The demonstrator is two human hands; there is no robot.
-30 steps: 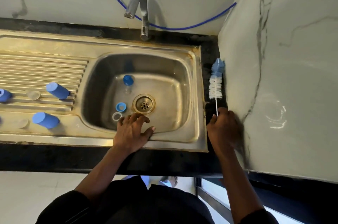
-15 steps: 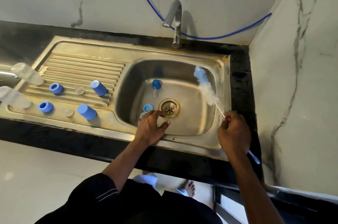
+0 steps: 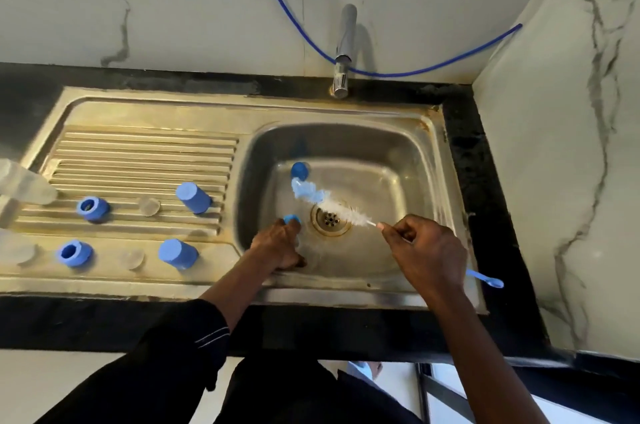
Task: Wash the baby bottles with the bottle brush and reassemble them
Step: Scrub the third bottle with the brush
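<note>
My right hand (image 3: pixel 424 252) pinches the wire stem of the bottle brush (image 3: pixel 343 212) over the sink (image 3: pixel 433 181). Its white bristles hang above the drain and its blue sponge tip nears a blue-capped clear bottle (image 3: pixel 299 170) at the back of the basin. The brush's blue handle end sticks out behind my right hand. My left hand (image 3: pixel 278 245) is down in the basin's front left with its fingers curled at a blue collar ring (image 3: pixel 291 218); the grip itself is partly hidden.
On the drainboard (image 3: pixel 145 146) stand two blue caps (image 3: pixel 193 197), two blue rings (image 3: pixel 91 208) and two clear nipples (image 3: pixel 149 206). Clear bottle bodies (image 3: pixel 24 181) lie at the left edge. The faucet (image 3: pixel 344 49) rises behind the basin; a marble wall closes the right side.
My right hand lifted the brush off the right counter and swung it left over the drain. My left hand went from lying flat on the basin floor to curling at the blue ring.
</note>
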